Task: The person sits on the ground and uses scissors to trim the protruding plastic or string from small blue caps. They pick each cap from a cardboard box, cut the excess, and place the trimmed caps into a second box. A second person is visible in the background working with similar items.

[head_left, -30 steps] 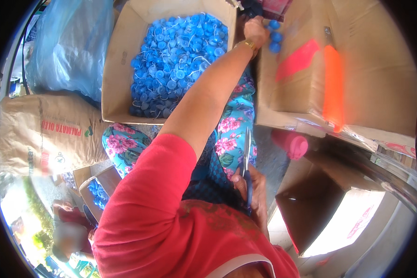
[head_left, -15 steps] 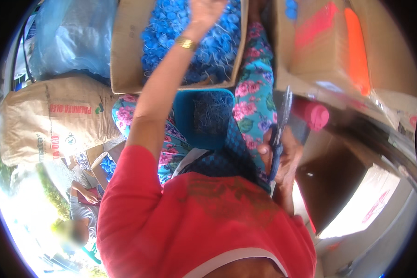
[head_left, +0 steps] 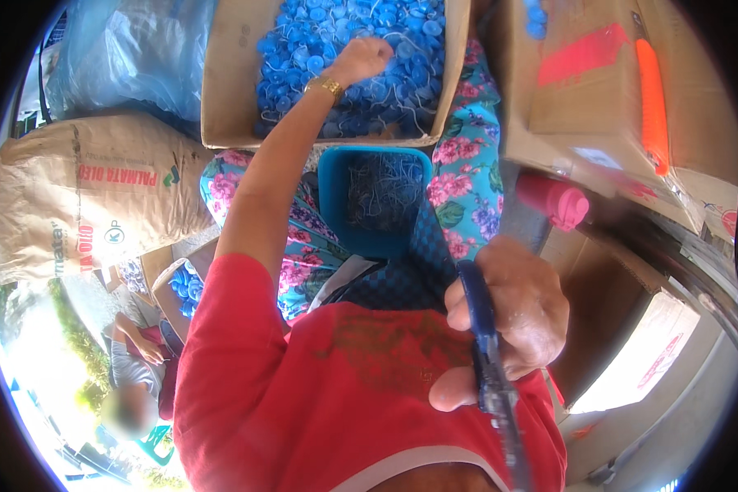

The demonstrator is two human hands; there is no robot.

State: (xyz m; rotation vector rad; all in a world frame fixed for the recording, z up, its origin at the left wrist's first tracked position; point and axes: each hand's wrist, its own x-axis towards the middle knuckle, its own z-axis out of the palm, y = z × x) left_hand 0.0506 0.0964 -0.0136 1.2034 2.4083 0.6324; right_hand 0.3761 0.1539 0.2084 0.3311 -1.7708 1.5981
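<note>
under left hand (head_left: 361, 59): glossy blue plastic caps (head_left: 303, 49) in matt brown cardboard box (head_left: 230, 90) | right hand (head_left: 512, 316): blue-handled scissors (head_left: 488, 361), smooth plastic grip | between hands: smooth teal plastic tub (head_left: 336, 197)

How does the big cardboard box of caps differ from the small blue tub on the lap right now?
The cardboard box is brown, large and heaped with blue caps; the blue tub is small, plastic and holds thin trimmings, no caps that I can see. The left hand reaches into the box; nothing touches the tub. The box lies farther out, the tub nearer the body. Both are open-topped.
</note>
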